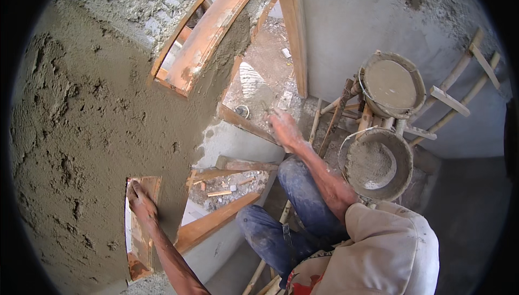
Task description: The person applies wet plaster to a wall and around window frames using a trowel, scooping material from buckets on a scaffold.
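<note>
My left hand (141,203) grips the left edge of a small wooden frame (145,241) set into the wall low on the left. The wall (92,133) around it is covered in rough wet mortar. My right hand (284,128) reaches forward to the sill of a larger wooden window frame (243,119). It is closed on what looks like a trowel (263,106) loaded with grey mortar; the blade is blurred. My knees in blue trousers (294,203) are bent below that arm.
Two round pans sit on wooden scaffold poles at the right: the upper pan (392,84) is full of smooth mortar, the lower pan (378,162) partly filled. A wooden ladder (459,92) leans on the grey plastered wall. An arched wooden frame (205,35) is above.
</note>
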`<state>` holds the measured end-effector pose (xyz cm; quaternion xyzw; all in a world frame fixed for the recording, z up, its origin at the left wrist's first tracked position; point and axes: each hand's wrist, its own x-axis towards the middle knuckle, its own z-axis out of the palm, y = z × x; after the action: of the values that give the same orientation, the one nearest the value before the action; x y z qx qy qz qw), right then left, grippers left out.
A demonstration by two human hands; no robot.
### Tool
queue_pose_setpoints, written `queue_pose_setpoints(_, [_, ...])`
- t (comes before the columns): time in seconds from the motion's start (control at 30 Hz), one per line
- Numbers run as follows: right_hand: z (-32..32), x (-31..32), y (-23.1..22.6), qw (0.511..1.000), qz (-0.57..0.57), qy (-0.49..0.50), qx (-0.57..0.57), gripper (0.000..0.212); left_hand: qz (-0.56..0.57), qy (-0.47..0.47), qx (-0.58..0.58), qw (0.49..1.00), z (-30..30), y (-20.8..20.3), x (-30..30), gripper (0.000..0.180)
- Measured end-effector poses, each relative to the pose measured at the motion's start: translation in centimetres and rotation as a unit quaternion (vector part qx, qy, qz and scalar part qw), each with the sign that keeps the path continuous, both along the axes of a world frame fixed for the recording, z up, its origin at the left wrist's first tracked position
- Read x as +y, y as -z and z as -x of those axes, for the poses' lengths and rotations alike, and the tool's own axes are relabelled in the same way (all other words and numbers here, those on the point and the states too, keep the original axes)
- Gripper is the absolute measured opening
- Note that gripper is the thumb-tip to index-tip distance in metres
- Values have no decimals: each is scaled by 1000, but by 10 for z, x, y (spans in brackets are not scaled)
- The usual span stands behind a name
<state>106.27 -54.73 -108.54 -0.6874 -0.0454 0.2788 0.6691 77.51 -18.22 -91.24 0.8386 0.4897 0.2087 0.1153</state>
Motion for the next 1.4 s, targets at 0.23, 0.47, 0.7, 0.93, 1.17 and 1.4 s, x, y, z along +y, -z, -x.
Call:
queue_pose_setpoints(0.23, [25, -224, -30, 992, 108, 48, -35, 19, -20, 50, -18, 998, 13, 37, 58, 73])
queue_pose_setpoints(0.47, [93, -406, -78, 727, 650, -177, -133, 29, 39, 16, -37, 998, 34, 46, 92, 75])
queue_pose_setpoints(0.7, [83, -436, 33, 595, 707, -291, -248, 22, 20, 83, 3, 996, 19, 56, 108, 71])
queue_pose_setpoints(0.93, [118, -458, 75, 627, 555, -366, -407, 15, 13, 47, 26, 998, 29, 52, 107, 71])
queue_pose_setpoints(1.17, [128, -436, 125, 567, 388, -466, -557, 16, -32, 14, 74, 997, 16, 44, 96, 71])
queue_pose_setpoints(1.4, [153, -412, 47, 929, 324, -163, -76, 21, -27, 25, 65, 997, 19, 41, 83, 74])
